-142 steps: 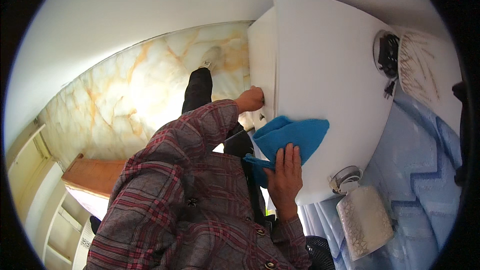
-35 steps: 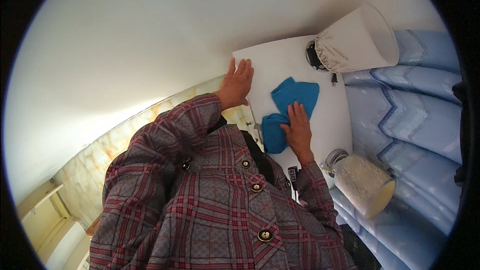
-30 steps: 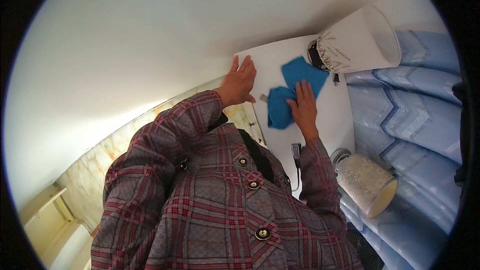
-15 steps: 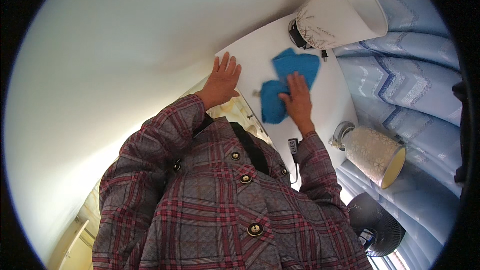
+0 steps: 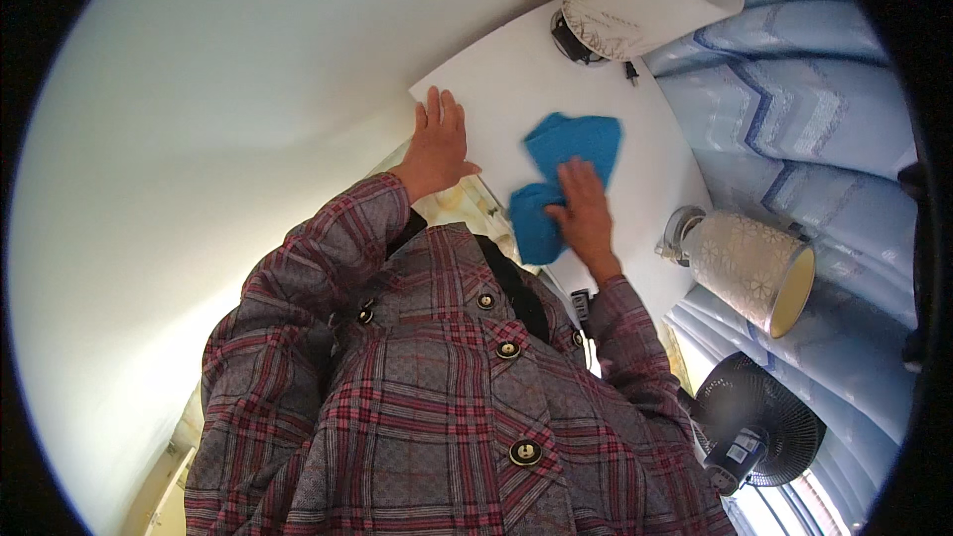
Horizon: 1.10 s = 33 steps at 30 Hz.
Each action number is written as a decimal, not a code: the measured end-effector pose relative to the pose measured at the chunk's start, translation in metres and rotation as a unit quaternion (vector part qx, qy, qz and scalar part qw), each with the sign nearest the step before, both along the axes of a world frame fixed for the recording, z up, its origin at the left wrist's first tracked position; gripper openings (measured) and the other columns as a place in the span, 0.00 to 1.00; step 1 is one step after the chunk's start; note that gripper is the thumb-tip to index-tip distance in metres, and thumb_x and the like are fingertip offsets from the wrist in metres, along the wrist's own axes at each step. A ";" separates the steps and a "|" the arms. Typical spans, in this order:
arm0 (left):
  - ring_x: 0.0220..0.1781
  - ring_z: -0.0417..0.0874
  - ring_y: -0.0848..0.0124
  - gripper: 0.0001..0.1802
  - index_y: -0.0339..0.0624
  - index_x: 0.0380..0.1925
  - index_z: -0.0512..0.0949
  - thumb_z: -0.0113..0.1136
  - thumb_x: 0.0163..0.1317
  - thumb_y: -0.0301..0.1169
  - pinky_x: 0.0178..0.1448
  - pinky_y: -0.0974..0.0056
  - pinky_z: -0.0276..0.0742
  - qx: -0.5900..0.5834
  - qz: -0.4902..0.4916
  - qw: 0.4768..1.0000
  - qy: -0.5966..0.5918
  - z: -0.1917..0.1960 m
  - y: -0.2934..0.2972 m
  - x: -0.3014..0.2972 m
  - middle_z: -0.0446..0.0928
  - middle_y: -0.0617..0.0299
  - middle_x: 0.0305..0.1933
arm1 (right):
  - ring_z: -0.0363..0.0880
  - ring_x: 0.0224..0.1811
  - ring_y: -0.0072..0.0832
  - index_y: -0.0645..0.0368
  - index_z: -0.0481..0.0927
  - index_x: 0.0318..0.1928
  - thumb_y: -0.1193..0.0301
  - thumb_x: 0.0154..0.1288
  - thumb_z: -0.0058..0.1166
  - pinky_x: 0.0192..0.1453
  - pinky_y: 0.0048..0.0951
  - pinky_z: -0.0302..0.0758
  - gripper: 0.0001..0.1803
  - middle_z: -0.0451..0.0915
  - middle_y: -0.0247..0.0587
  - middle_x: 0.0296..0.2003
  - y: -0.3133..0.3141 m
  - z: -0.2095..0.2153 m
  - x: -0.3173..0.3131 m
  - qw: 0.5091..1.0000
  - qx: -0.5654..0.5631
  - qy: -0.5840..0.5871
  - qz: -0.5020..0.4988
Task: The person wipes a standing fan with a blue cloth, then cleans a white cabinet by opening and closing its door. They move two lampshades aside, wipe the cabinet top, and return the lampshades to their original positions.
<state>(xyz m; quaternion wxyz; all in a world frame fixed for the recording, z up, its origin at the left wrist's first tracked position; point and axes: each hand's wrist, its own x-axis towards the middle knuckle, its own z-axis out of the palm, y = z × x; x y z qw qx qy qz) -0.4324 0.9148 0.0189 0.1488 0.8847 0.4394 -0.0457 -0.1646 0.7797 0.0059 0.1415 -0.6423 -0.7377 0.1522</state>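
My right hand (image 5: 584,210) lies palm down on a blue cloth (image 5: 578,142), its fingers stretched out flat and the thumb apart. The cloth is spread in two uneven lobes on a white tabletop (image 5: 496,69), partly covered by the hand. At the left edge of that top rests my left hand (image 5: 437,147), fingers stretched and thumb out, holding nothing. It stays apart from the cloth.
A large white-shaded lamp (image 5: 650,0) stands at the far end, with a black plug (image 5: 632,72) beside its base. To the right are a smaller patterned lamp (image 5: 749,268), blue curtains (image 5: 794,129) and a black fan (image 5: 764,417). A power strip (image 5: 581,306) lies near my right sleeve.
The blue cloth and my right hand have slid a little nearer to me across the tabletop. My left hand stays at the edge. The whole view has shifted slightly.
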 end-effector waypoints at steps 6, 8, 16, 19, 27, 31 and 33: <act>0.77 0.41 0.36 0.54 0.19 0.65 0.55 0.67 0.54 0.53 0.75 0.36 0.43 0.007 0.020 1.000 0.004 0.004 -0.009 0.021 0.43 0.29 0.74 | 0.59 0.70 0.58 0.63 0.65 0.66 0.58 0.57 0.64 0.72 0.51 0.57 0.40 0.61 0.60 0.68 0.028 -0.015 0.089 0.979 0.019 -0.048 -0.199; 0.77 0.40 0.38 0.54 0.20 0.66 0.54 0.67 0.53 0.53 0.75 0.37 0.42 0.026 -0.052 0.998 -0.022 -0.003 -0.022 0.043 0.42 0.31 0.74 | 0.61 0.69 0.54 0.59 0.68 0.64 0.60 0.52 0.67 0.72 0.49 0.57 0.40 0.65 0.58 0.65 0.036 -0.022 0.082 0.981 0.041 -0.037 -0.185; 0.78 0.38 0.37 0.57 0.20 0.67 0.50 0.67 0.53 0.53 0.75 0.38 0.42 0.007 -0.101 0.995 -0.026 -0.022 -0.041 0.077 0.38 0.29 0.75 | 0.53 0.75 0.42 0.51 0.64 0.69 0.65 0.53 0.65 0.75 0.43 0.54 0.42 0.58 0.41 0.72 -0.060 -0.009 0.016 0.998 -0.012 0.003 -0.069; 0.78 0.37 0.36 0.58 0.19 0.67 0.49 0.67 0.54 0.53 0.75 0.38 0.42 0.027 -0.120 0.992 -0.031 -0.029 -0.037 0.074 0.38 0.29 0.75 | 0.52 0.75 0.41 0.52 0.65 0.69 0.64 0.53 0.66 0.76 0.44 0.53 0.42 0.57 0.40 0.72 -0.114 0.007 0.034 0.987 -0.040 -0.003 -0.158; 0.77 0.36 0.33 0.58 0.16 0.66 0.49 0.64 0.55 0.55 0.74 0.36 0.43 0.013 -0.130 0.991 0.030 -0.025 -0.036 0.082 0.38 0.25 0.73 | 0.53 0.74 0.41 0.53 0.67 0.67 0.65 0.53 0.65 0.76 0.44 0.53 0.39 0.60 0.41 0.71 -0.111 -0.002 0.030 0.985 -0.010 -0.014 -0.172; 0.77 0.36 0.35 0.59 0.20 0.68 0.48 0.65 0.54 0.56 0.75 0.36 0.43 -0.010 -0.111 0.993 0.032 -0.018 -0.037 0.080 0.36 0.30 0.75 | 0.55 0.74 0.41 0.52 0.67 0.67 0.66 0.52 0.66 0.75 0.43 0.56 0.40 0.61 0.41 0.70 -0.143 -0.001 0.031 0.990 -0.041 -0.004 -0.132; 0.78 0.35 0.39 0.59 0.24 0.70 0.47 0.65 0.53 0.55 0.75 0.36 0.41 0.000 -0.137 0.990 0.033 -0.015 -0.040 0.079 0.35 0.35 0.77 | 0.55 0.74 0.42 0.52 0.67 0.67 0.67 0.51 0.66 0.74 0.44 0.57 0.40 0.61 0.41 0.71 -0.179 0.003 0.038 0.983 -0.050 0.010 -0.174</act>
